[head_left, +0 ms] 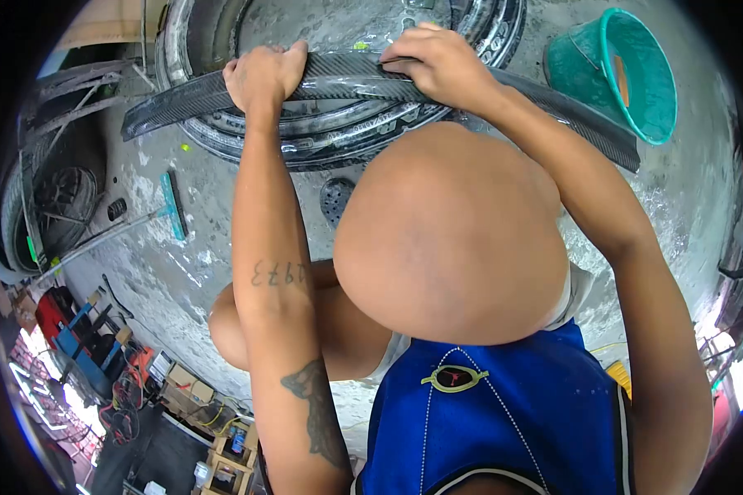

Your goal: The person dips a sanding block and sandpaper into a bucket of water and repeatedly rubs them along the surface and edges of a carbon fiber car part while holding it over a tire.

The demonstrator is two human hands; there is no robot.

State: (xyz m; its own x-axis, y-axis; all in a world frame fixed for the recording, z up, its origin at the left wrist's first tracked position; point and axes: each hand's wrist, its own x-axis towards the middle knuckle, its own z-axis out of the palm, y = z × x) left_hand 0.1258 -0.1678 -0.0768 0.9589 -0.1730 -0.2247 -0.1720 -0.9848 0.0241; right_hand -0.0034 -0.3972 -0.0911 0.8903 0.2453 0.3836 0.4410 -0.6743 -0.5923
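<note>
A long, curved strip (338, 87) with a glossy black carbon-fibre weave lies across a wet tyre (305, 140) on the floor. My left hand (264, 76) is wrapped over the strip left of its middle, thumb along the top edge. Farther right, my right hand (442, 66) presses on the strip's upper edge with bent fingers. A thin dark edge shows under those fingertips; whether it is a separate piece held there I cannot make out. The strip's two ends stick out past the tyre on both sides.
A teal bucket (570, 74) stands tilted in view at the upper right, with a brownish piece inside. A teal floor squeegee (173, 206) and a round drain cover (336, 200) are on the wet concrete. Metal frames (78, 115), tools and boxes (191, 388) line the left. My raised knee (450, 239) fills the middle.
</note>
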